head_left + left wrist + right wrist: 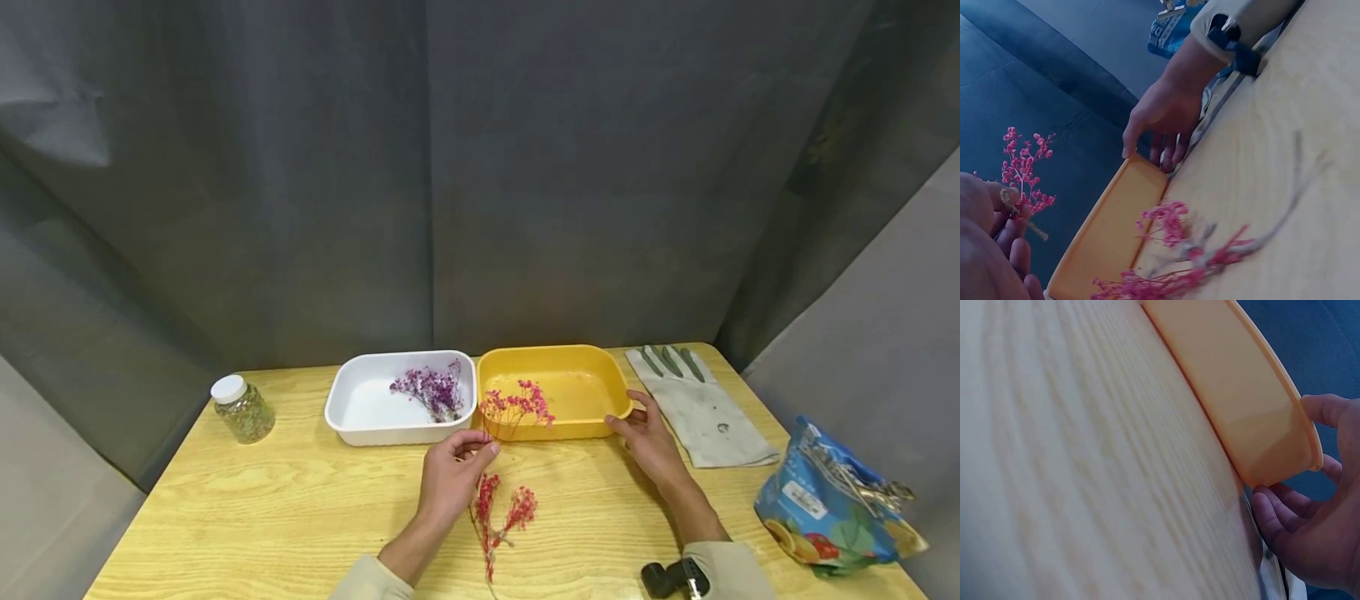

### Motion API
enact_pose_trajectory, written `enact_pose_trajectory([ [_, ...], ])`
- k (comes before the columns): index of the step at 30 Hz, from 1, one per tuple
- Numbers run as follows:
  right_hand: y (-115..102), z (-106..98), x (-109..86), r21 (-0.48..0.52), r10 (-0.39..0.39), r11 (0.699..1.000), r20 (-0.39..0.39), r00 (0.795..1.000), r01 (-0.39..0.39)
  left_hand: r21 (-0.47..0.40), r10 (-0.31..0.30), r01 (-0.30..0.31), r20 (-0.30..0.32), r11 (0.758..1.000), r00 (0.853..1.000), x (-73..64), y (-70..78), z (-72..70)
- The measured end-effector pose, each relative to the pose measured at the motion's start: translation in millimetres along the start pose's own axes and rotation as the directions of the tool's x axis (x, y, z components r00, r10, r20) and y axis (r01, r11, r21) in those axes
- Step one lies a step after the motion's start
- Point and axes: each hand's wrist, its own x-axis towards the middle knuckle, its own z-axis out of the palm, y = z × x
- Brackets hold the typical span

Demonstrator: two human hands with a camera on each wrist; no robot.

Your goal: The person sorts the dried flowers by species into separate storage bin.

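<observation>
My left hand [450,477] pinches a sprig of pink dried flowers [528,402] by its stems, with thumb and fingertips. The blossoms overlap the front left of a yellow plastic tray [588,390] in the head view. A bit of tan twine shows at the stems of the sprig [1025,169] in the left wrist view. My right hand [649,440] grips the tray's front right corner; the right wrist view has the thumb at the rim and fingers [1279,515] around the end wall. Red dried flowers [520,508] lie on the table below my left hand.
Left of the yellow tray stands a white tray [358,408] holding purple dried flowers [433,390]. A lidded jar [249,414] is far left. On the right are a cloth [697,425] with green leaf-like pieces [671,361] and a blue bag [813,508].
</observation>
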Motion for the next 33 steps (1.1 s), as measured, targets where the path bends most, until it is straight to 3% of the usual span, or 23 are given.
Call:
enact_pose_trajectory([
  [13,0.6,1.1,0.9,0.005,0.009,1.0,-0.015,1.0,-0.009,0.062,0.072,-0.066,-0.099,0.996,0.992,35.6,9.2,13.2],
  [18,1.8,1.4,-0.3,-0.001,0.01,1.0,-0.016,1.0,-0.01,0.16,0.088,-0.065,-0.144,0.985,0.986,51.3,2.7,20.8],
  [24,2.7,2.1,-1.0,0.004,0.013,1.0,-0.022,1.0,-0.013,0.325,0.149,-0.082,-0.188,0.942,0.971,71.9,-1.7,30.9],
  [33,1.4,2.5,-0.4,-0.01,0.003,1.0,-0.024,1.0,-0.003,0.515,0.325,-0.169,-0.229,0.84,0.917,92.9,-10.4,47.3],
])
